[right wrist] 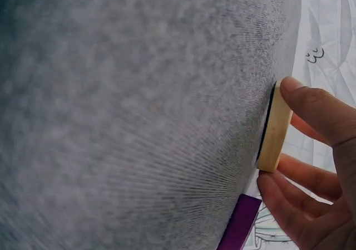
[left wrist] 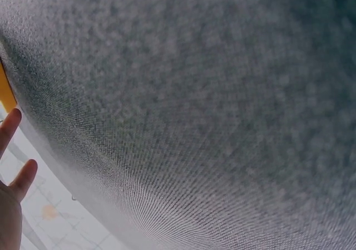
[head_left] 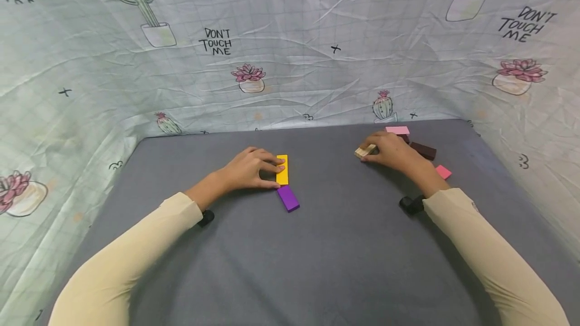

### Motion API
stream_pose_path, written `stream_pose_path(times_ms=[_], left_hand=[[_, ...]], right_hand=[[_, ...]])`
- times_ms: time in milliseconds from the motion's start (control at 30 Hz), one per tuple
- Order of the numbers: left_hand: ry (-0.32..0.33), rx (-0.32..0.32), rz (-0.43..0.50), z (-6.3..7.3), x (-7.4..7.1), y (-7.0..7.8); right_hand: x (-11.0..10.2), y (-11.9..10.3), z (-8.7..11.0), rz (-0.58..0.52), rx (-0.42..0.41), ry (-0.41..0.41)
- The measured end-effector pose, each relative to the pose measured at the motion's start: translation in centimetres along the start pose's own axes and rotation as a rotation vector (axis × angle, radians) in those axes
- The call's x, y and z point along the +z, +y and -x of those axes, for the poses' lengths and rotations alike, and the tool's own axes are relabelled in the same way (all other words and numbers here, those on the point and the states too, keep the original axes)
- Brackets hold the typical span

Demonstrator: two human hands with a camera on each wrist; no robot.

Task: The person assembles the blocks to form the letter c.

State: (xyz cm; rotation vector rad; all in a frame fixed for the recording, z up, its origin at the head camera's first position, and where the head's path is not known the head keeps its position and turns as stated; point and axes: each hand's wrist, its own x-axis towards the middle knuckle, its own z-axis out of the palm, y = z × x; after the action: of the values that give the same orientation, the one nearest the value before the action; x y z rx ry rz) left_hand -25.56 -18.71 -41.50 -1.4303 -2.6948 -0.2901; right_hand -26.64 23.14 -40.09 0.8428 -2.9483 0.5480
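My left hand (head_left: 250, 168) rests its fingertips on a flat yellow block (head_left: 283, 177), its thumb by the near left corner. A purple block (head_left: 288, 199) lies end to end with it at a slight angle. In the left wrist view, the yellow block (left wrist: 6, 88) shows only an edge, by spread fingers (left wrist: 23, 179). Thumb and fingers of my right hand (head_left: 390, 150) pinch a pale wooden block (head_left: 362, 152) by its ends; the right wrist view shows this wooden block (right wrist: 273, 133) close up, low over the table. Another view of purple, a block (right wrist: 239, 225), appears beside it there.
Behind and right of my right hand lie a light pink block (head_left: 397, 130), dark brown blocks (head_left: 423, 151) and a brighter pink block (head_left: 443, 172), partly hidden by the hand and arm. Grey cloth (head_left: 326, 255) covers the table. Patterned fabric walls (head_left: 308, 79) rise at the back and sides.
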Motion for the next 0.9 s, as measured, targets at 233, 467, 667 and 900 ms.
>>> stream_pose_path(times_ms=[233,467,667,900], left_hand=[[-0.010,-0.008,0.021,-0.03,-0.11,0.31],[-0.024,-0.020,0.027,0.01,-0.19,0.27],[-0.037,-0.032,0.022,-0.01,-0.25,0.17],[-0.052,-0.047,0.024,-0.10,-0.24,0.03]], right_hand=[[-0.02,-0.12,0.07,-0.002,0.008,-0.013],[0.07,-0.18,-0.06,0.000,0.003,-0.012],[0.23,-0.19,-0.10,-0.014,-0.001,0.008],[0.24,-0.06,-0.21,0.003,-0.008,0.022]])
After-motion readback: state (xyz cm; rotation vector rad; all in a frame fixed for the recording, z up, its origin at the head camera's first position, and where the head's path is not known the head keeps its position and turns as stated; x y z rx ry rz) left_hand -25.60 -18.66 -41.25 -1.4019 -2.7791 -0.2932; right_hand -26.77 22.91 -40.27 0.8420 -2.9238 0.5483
